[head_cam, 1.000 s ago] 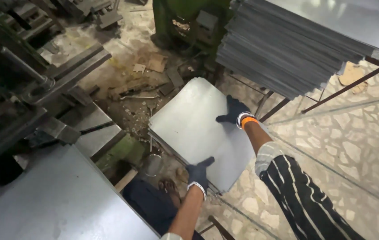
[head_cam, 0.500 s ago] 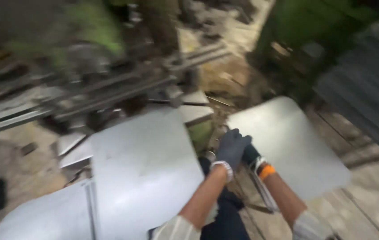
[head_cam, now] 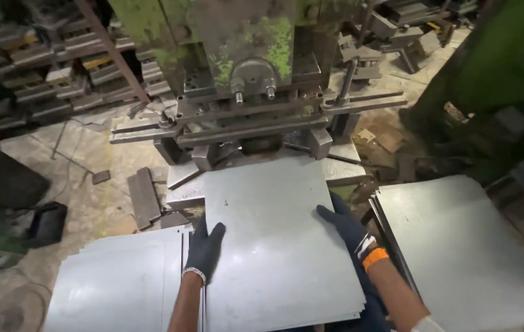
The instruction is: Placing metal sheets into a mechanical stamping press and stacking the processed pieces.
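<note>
Grey metal sheet (head_cam: 274,240) at press (head_cam: 250,80), left hand (head_cam: 205,248), right hand (head_cam: 346,224), fingers seemingly spread flat on its edges.

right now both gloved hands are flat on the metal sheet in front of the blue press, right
Not quite: the press is green, not blue, as the head view shows. The rest holds: the left hand and right hand, both gloved, lie on the metal sheet in front of it.

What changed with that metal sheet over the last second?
The metal sheet was carried from the stack on the right across to the front of the green press, its far edge now at the press bed. The left hand and right hand, first gripping its edges, now lie flat on its sides. The gloves stayed on, and the sheets at left stayed put.
</note>
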